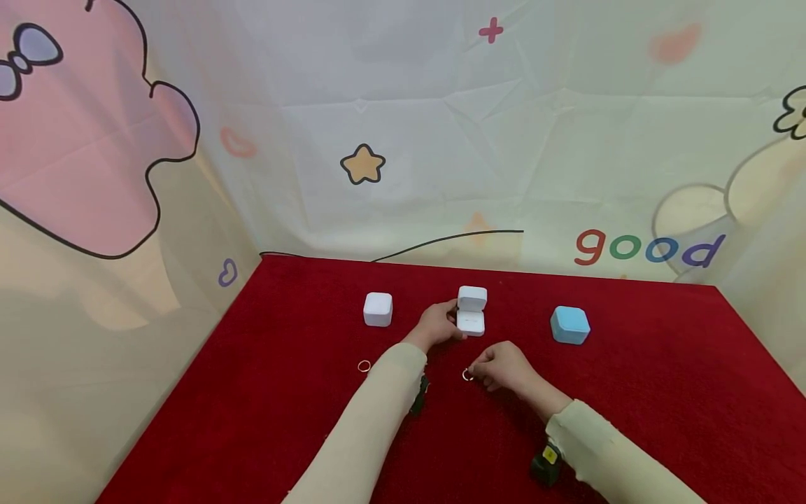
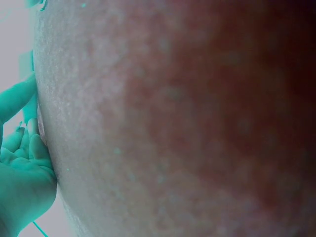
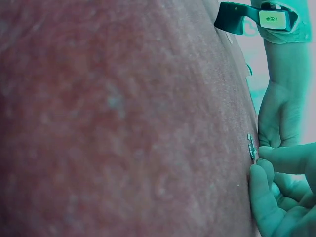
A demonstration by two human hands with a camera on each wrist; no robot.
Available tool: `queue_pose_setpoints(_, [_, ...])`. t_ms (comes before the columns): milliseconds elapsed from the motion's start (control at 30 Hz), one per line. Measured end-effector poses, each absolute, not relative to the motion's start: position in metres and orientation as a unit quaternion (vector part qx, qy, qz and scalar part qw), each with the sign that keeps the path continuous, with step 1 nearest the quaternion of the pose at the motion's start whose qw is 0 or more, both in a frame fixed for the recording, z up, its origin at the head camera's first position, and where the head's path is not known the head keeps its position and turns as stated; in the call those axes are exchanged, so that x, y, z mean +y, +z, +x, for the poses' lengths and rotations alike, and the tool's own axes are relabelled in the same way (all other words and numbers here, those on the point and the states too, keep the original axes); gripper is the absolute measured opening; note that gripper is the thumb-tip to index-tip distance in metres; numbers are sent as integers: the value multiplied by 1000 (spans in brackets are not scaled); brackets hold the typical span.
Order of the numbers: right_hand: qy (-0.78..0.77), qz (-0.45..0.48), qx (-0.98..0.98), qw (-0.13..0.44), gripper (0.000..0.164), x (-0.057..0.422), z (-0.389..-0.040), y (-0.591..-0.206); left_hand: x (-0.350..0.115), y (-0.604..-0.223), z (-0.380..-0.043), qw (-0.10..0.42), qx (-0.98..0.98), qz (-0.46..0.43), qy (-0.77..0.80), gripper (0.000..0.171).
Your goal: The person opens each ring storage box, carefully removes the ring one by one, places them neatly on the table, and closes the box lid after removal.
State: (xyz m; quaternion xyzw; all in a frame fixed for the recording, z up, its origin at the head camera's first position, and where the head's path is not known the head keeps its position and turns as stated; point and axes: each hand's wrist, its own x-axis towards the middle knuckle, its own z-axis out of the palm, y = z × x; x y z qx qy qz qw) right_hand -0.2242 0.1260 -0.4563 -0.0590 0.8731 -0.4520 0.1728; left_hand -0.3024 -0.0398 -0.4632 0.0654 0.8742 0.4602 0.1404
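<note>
My left hand [image 1: 436, 326] grips a small white ring box [image 1: 471, 323] by its left side. The box stands on the red cloth, its lid raised and its white inside facing me. In the left wrist view the left hand [image 2: 24, 170] shows at the left edge. Nearer to me, my right hand [image 1: 508, 367] pinches a ring [image 1: 467, 375] between thumb and fingers, low over the cloth. Seen from the right wrist, this ring [image 3: 252, 149] has a beaded-looking band and sits at the fingertips. Another gold-coloured ring [image 1: 364, 366] lies left of my left forearm.
A closed white box [image 1: 378, 309] stands left of the ring box, and a closed light-blue box [image 1: 570, 325] stands to the right. Red cloth [image 1: 655, 392] covers the table. A printed curtain [image 1: 415, 126] hangs behind its far edge and along the sides.
</note>
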Motion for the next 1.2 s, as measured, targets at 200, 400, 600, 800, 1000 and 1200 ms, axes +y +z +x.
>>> queue_pose_setpoints(200, [-475,-50,854,205,16,130,-225,-455,-40,-465,-303,141,873,63,463,73])
queue_pose_setpoints(400, [-498,-42,832,240,20,135,-227,-451,-40,-467,-303,142,873,61,463,73])
queue_pose_setpoints(600, [-506,-37,827,243,20,139,-228,-445,-40,-464,-302,141,874,63,461,73])
queue_pose_setpoints(800, [-514,-29,823,240,24,143,-232,-442,-40,-463,-303,140,876,63,456,72])
queue_pose_setpoints(1000, [-523,-18,824,219,35,146,-239,-440,-40,-465,-305,140,876,63,457,73])
queue_pose_setpoints(1200, [-533,2,822,200,52,149,-245,-438,-40,-467,-306,139,877,63,456,74])
